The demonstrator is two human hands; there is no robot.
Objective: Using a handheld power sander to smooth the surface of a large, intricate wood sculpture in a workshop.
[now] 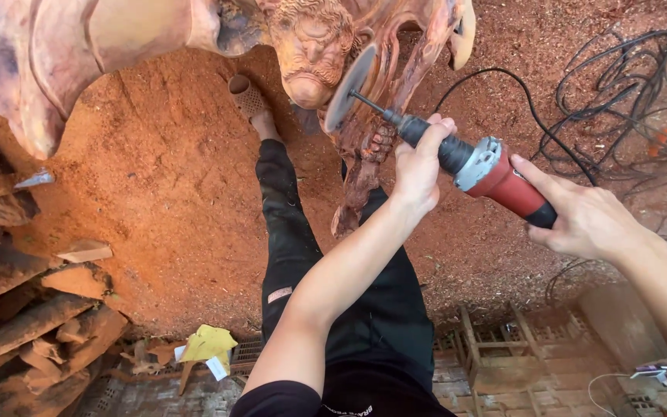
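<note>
Grinder (496, 176) gripped by left hand (418, 166), right hand (580, 216); disc (349, 86) on carving (310, 46) (top cropped).

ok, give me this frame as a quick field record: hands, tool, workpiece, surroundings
left hand: grips the black neck of the grinder
right hand: holds the rear of the red body
tool: red and black grinder, grey disc on a thin shaft
workpiece: reddish carved wood sculpture, disc at its surface beside a carved face
ground: red sawdust
cables: black cords, upper right
left edge: rough wood pieces
</note>
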